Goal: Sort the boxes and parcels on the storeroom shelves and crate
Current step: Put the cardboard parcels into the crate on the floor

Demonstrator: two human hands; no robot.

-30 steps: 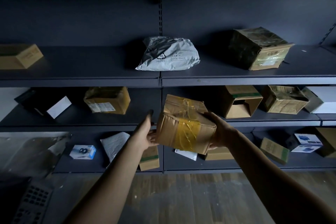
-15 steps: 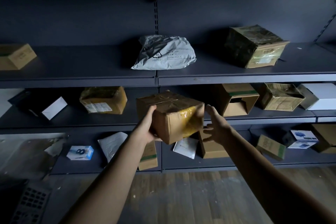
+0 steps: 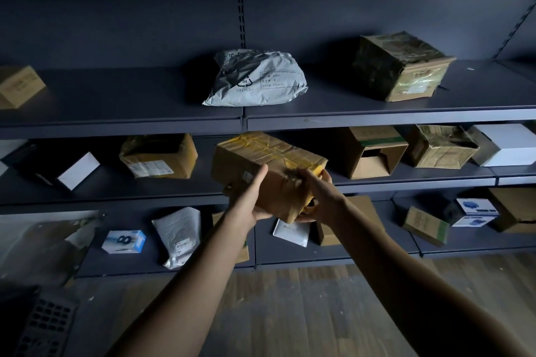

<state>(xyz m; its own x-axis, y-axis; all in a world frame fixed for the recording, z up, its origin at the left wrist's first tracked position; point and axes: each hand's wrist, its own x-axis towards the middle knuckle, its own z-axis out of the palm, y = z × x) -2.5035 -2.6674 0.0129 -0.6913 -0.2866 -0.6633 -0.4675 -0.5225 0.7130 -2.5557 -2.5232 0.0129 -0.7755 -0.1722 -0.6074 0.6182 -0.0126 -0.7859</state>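
Note:
A dented brown cardboard box (image 3: 261,159) wrapped in yellow tape is held in the air in front of the middle shelf (image 3: 406,180). My left hand (image 3: 249,200) cups its near left underside, thumb up along the front face. My right hand (image 3: 317,191) grips its near right corner, fingers curled over the edge. The box lies tilted, its long top face turned up towards me. A grey plastic mailer (image 3: 258,78) and a tape-wrapped dark box (image 3: 403,66) sit on the upper shelf (image 3: 116,124) above.
Middle shelf holds a taped box (image 3: 159,156), an open carton (image 3: 374,151), a crumpled box (image 3: 441,146) and a white box (image 3: 504,145). Bottom shelf has a blue-white box (image 3: 124,241), a white mailer (image 3: 179,235) and small cartons. A dark crate (image 3: 43,324) stands at lower left on the wood floor.
The box has risen and turned so its long top faces up. My right hand, apart from it half a second ago, now grips its right corner; my left hand slid underneath.

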